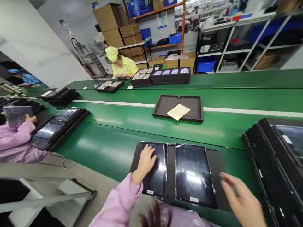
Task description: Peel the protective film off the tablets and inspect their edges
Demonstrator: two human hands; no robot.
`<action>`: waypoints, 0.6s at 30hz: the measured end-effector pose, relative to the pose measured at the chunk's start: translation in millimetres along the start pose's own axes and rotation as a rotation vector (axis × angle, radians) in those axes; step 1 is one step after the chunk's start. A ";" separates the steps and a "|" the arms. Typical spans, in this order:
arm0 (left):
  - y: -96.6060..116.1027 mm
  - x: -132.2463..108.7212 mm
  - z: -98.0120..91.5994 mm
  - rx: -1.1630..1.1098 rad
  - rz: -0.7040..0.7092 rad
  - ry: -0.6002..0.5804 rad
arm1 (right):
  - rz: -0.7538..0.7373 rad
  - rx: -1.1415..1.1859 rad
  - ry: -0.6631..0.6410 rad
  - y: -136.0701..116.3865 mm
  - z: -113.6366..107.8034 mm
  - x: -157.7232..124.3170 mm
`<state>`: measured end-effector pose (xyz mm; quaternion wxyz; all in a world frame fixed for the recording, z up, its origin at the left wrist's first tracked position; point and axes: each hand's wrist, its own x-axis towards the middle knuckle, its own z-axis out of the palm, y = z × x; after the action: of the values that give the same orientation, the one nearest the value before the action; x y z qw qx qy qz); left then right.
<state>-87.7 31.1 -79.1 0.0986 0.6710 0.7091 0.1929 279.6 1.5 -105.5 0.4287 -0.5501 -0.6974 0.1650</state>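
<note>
A black tray (170, 170) lies on the green bench right in front of me. It carries two dark glossy tablet screens side by side. My left hand (145, 160) rests flat with fingers spread on the left screen (156, 176). The right screen (193, 173) lies untouched. My right hand (241, 197) hovers open, slightly blurred, just off the tray's right edge, holding nothing.
An empty black tray (161, 108) with a yellowish paper sheet (178, 111) sits on the conveyor belt. Stacked trays of screens (279, 157) stand at my right. A person in a pink sleeve (16, 138) works at left beside more trays (59, 126). A worker in yellow (123, 64) sits across.
</note>
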 end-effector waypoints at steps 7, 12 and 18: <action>-103.8 -73.2 14.7 -0.054 -0.057 0.032 | -0.115 -0.180 -0.485 -92.6 168.0 118.9; -121.9 -69.2 25.7 -0.114 -0.001 0.056 | -0.033 -0.271 -0.585 -87.6 219.5 140.9; -123.5 -50.7 31.9 -0.159 0.021 0.155 | -0.078 -0.306 -0.519 -98.8 217.9 125.1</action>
<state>-183.7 -17.7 -164.2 0.0944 0.6517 0.6899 0.3009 44.5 134.2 -110.0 0.1543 -0.5203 -0.8212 0.1765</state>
